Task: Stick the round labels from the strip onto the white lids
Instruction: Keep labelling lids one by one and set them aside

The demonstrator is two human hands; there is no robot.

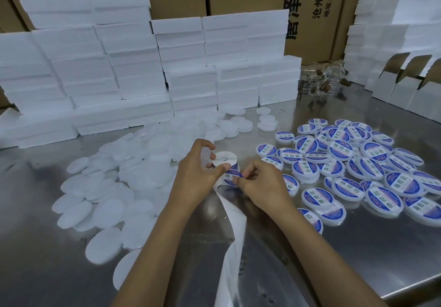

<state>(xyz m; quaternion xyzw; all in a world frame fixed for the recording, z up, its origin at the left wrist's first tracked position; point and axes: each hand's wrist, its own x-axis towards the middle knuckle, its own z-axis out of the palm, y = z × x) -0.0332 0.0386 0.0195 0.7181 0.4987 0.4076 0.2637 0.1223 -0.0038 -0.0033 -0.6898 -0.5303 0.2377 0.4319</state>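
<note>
Both hands met over the middle of the steel table (358,247), and I saw little free room between them. My left hand (198,175) gripped the label roll (225,160) with fingers curled round it, a bare white lid (206,155) tucked against the same fingers. My right hand (257,182) pinched the edge of a round blue label (231,177) on the strip just below the roll. Spent backing strip (232,235) trailed from there toward me between my forearms. To the left, a loose heap of unlabelled lids (114,187) crowded the surface up to my left forearm. To the right, labelled lids (346,163) spread out toward the table's far right side. Open steel showed only near me on the right, up to the table's near edge. Stacked white foam boxes (133,68) walled off the back, with brown cartons (310,8) behind them and folded white boxes (405,87) at far right.
</note>
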